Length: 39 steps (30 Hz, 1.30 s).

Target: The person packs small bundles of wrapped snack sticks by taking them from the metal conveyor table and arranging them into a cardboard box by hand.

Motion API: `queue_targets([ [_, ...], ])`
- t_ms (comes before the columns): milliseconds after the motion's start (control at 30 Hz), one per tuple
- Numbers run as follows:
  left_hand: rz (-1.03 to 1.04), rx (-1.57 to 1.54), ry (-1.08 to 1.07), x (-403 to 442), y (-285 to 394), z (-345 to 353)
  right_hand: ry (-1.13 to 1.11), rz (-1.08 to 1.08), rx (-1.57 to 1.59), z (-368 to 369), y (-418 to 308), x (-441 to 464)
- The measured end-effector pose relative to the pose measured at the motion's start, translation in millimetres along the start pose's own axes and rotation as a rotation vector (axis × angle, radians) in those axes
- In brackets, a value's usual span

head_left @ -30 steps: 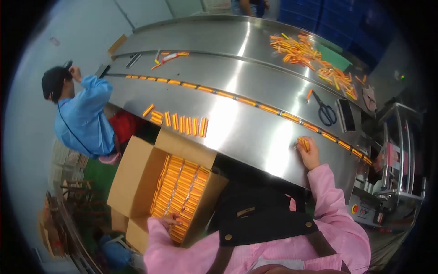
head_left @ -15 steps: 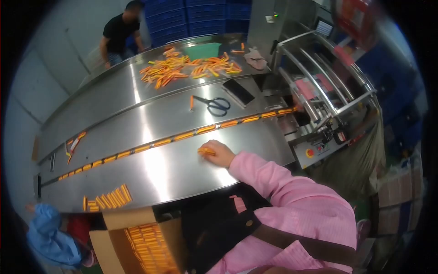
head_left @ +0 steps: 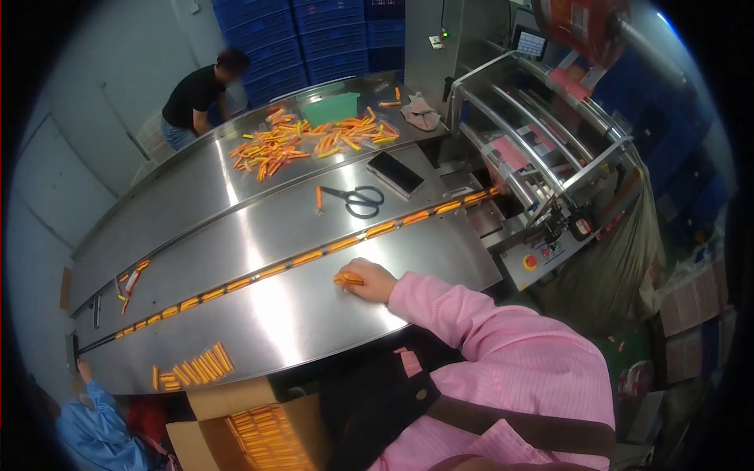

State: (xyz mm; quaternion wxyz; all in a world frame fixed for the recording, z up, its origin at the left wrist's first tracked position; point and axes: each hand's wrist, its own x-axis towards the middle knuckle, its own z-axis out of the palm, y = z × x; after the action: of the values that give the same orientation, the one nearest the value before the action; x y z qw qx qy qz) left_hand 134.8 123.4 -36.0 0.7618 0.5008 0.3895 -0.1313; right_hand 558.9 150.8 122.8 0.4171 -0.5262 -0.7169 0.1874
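Note:
My right hand [head_left: 369,281], in a pink sleeve, is closed around some short orange-and-yellow sticks [head_left: 346,279] just above the near side of the steel table [head_left: 236,314]. How many it holds is hidden by the fingers. Beyond it, a line of similar sticks [head_left: 306,257] lies end to end in a narrow slot leading to the packing machine [head_left: 542,149]. A row of loose sticks [head_left: 203,366] sits at the table's near left edge. Below that edge, an open cardboard box [head_left: 188,443] holds many more. My left hand is out of view.
Scissors [head_left: 361,202] and a black phone [head_left: 395,173] lie past the slot. Behind them are a pile of sticks [head_left: 271,149], a green bin [head_left: 331,109] and a cloth [head_left: 421,112]. A blue-sleeved co-worker's hand [head_left: 84,369] touches the left end; another person [head_left: 196,98] bends at the far side.
The view has shifted slightly. The blue-sleeved co-worker's arm has reached up to the table's left end, and the far person leans lower. My right hand keeps its hold on the sticks.

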Motion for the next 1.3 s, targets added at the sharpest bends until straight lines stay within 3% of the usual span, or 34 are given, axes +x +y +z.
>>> queue_targets([
  [267, 0.053, 0.029, -0.012, -15, 11, -10, -0.034, 0.04, -0.026, -1, -5, -3],
  [400, 0.087, -0.033, 0.053, -57, -20, 3, -0.024, -0.033, -0.014, 15, -15, -1],
  [567, 0.123, -0.264, 0.296, -172, -129, 76, -0.091, 0.044, 0.019, 39, -41, -5],
  [667, 0.14, -0.376, 0.397, -208, -180, 122, 0.021, 0.089, 0.085, 24, -25, -19],
  [700, 0.154, -0.426, 0.44, -217, -200, 146, 0.028, 0.025, -0.053, 15, -36, -17],
  [800, 0.195, -0.575, 0.57, -245, -260, 216, -0.028, -0.04, 0.002, 35, -47, -16],
  [867, 0.205, -0.595, 0.589, -249, -295, 212, -0.018, -0.053, -0.009, 34, -52, -24],
  [933, 0.15, -0.385, 0.587, -248, -297, 201, 0.008, -0.019, -0.035, 31, -55, -25],
  [1067, 0.159, -0.35, 0.616, -242, -295, 210, 0.0, -0.029, -0.031, 24, -52, -25],
  [1167, 0.15, -0.551, 0.654, -245, -294, 240, -0.028, -0.031, -0.038, 26, -55, -28],
  [1300, 0.121, -0.511, 0.74, -250, -303, 248, -0.068, 0.006, 0.001, 36, -53, -33],
])
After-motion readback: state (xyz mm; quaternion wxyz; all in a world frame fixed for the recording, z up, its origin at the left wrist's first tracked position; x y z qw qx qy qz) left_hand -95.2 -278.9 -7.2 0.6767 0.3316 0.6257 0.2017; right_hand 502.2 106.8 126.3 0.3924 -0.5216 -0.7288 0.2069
